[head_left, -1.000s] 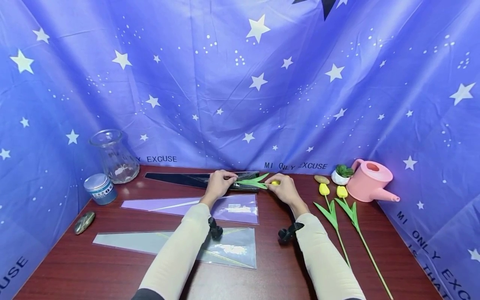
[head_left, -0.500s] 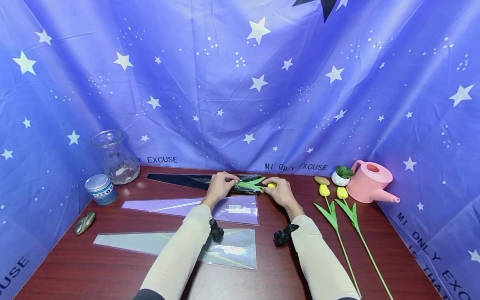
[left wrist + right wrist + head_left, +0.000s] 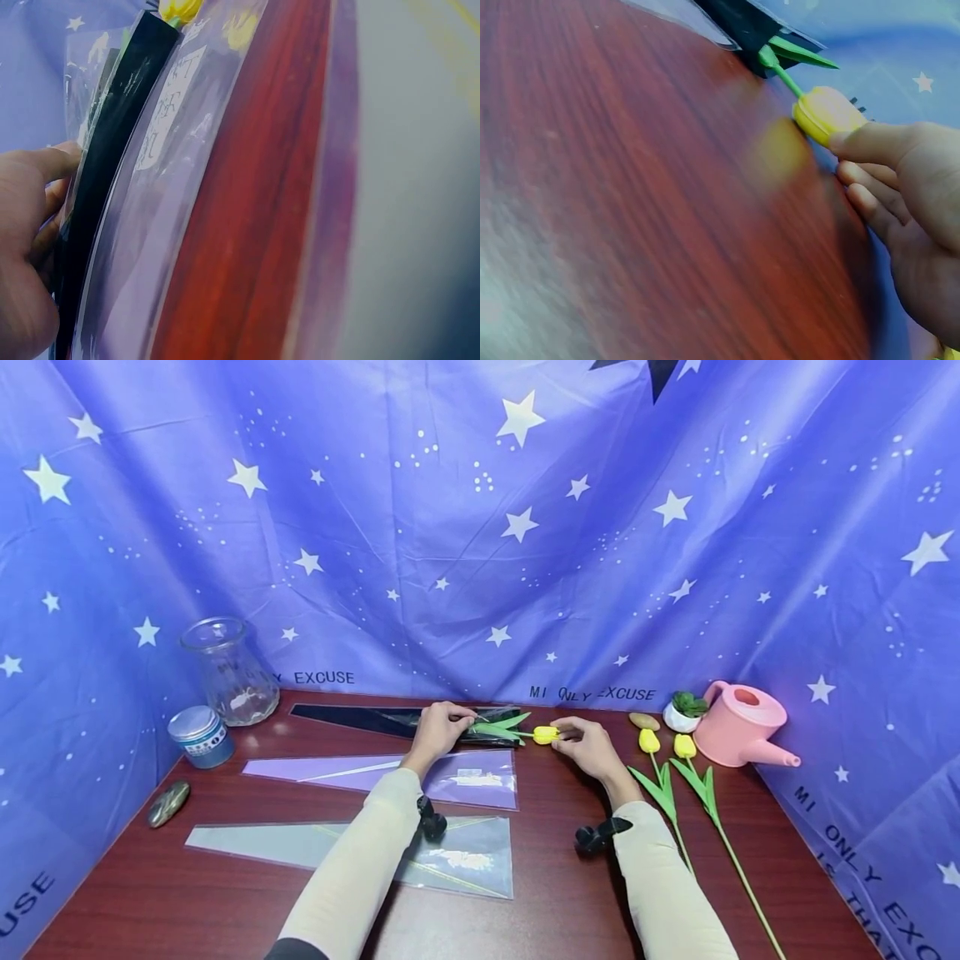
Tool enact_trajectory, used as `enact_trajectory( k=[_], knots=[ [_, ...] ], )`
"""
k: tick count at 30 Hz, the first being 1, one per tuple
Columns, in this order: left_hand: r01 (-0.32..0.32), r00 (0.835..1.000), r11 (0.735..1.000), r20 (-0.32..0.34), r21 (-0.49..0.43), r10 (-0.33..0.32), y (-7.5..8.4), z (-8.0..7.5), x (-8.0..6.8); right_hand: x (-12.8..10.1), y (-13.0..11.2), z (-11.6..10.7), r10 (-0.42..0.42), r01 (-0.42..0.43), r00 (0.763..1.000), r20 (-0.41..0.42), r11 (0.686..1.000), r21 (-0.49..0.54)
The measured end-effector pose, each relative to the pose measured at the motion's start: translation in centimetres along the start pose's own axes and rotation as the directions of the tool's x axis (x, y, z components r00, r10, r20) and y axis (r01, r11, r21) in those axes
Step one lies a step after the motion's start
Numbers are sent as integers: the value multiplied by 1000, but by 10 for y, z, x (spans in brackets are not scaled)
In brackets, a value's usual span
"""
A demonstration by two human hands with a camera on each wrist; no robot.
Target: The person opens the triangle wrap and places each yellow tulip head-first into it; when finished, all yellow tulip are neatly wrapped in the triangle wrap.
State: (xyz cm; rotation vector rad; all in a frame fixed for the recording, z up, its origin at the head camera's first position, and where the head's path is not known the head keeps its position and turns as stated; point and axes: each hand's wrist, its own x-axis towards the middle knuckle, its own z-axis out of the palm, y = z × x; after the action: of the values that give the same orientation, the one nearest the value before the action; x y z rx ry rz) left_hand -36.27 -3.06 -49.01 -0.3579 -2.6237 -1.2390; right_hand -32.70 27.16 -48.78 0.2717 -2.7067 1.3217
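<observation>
A black flower sleeve with a clear film face lies along the back of the table. My left hand pinches the sleeve's film edge; in the left wrist view, the thumb is on one side of the film and fingers are behind it. A yellow tulip lies with its green leaves partly inside the sleeve's mouth and its bloom outside, to the right. My right hand holds the bloom's tip between thumb and fingers, clearer in the right wrist view, where the yellow bloom meets the thumb.
Nearer the front lie a purple sleeve and a grey sleeve. Two yellow tulips lie at right, by a pink watering can and small potted plant. A glass vase, blue jar and stone stand left.
My right hand first slid left with the tulip, its leaves going a little further over the sleeve, then shifted right from the stem to the bloom's tip. The left hand has hardly moved.
</observation>
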Motion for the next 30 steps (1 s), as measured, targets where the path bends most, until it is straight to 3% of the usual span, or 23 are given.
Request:
enact_trajectory(
  k=[13,20,26,30],
  knots=[
    [-16,1000,1000,5,8,16,2,-1,2,6,-13,15,-4,4,988,-155,1000,3],
    [-12,1000,1000,0,6,12,1,-2,2,10,-20,23,-28,33,984,-177,999,25],
    [-49,999,998,-22,38,50,0,-1,2,12,-26,32,-12,24,982,-191,998,58],
    [-42,999,999,-3,20,42,1,-1,1,13,-28,36,-10,23,981,-192,998,64]
  ],
)
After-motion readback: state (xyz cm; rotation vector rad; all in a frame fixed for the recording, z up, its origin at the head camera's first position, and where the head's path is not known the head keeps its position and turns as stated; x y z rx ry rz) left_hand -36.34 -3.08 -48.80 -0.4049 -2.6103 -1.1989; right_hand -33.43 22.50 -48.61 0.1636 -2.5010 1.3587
